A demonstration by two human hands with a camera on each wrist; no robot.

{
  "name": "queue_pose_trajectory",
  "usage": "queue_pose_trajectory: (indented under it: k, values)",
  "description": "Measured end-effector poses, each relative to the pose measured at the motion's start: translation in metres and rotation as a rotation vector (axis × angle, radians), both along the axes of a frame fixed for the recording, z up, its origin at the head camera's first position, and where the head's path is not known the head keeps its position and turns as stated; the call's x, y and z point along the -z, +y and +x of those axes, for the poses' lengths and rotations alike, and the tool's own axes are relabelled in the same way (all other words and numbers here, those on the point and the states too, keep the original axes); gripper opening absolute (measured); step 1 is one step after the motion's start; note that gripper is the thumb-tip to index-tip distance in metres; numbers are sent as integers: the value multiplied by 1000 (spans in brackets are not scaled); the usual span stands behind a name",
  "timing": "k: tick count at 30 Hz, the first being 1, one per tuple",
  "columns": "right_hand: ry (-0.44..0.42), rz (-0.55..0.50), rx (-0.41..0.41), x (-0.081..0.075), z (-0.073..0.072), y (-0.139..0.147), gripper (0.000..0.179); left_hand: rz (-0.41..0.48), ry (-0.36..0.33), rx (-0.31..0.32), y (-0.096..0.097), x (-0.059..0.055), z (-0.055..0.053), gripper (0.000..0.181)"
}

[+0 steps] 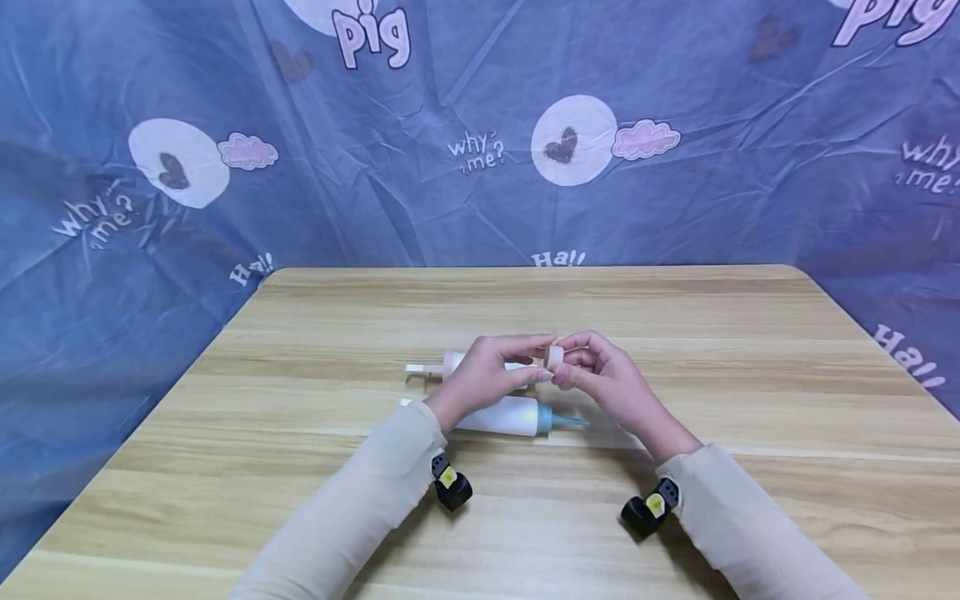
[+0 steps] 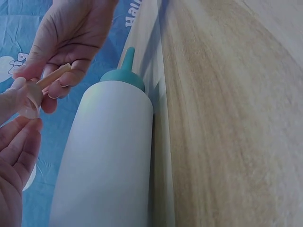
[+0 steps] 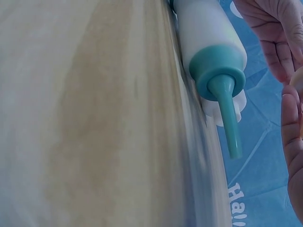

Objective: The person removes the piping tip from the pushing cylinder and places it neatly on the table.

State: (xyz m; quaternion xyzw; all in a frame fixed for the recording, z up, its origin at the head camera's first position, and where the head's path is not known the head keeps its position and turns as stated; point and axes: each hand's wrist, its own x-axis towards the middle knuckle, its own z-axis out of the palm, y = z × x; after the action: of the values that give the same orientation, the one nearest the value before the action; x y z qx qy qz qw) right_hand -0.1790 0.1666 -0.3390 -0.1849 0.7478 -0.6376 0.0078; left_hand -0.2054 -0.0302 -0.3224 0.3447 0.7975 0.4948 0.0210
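Below and right of the head view's centre, the pale nozzle cap is pinched by the left hand and the right hand, and it might be dropped if its small rim were held too loosely.

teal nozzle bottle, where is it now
In the head view, the teal-nozzled bottle lies near the middle of the wooden table, nozzle pointing right, partly hidden behind the left hand and nearer the camera than the other bottle.

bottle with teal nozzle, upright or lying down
Lying down: in the head view, the bottle stretches sideways on the table, teal nozzle pointing right.
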Motion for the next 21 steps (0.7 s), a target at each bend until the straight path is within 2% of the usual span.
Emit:
queue_pose_trajectory:
  k: [8, 15, 21]
  values:
    - [-3, 36, 36, 2, 1, 2, 31, 14, 34, -35, -3, -1, 1, 42]
    - [-33, 30, 17, 4, 0, 2, 29, 44, 27, -62, -6, 0, 0, 42]
    - [-39, 39, 21, 4, 0, 3, 21, 52, 56, -101, -8, 1, -1, 40]
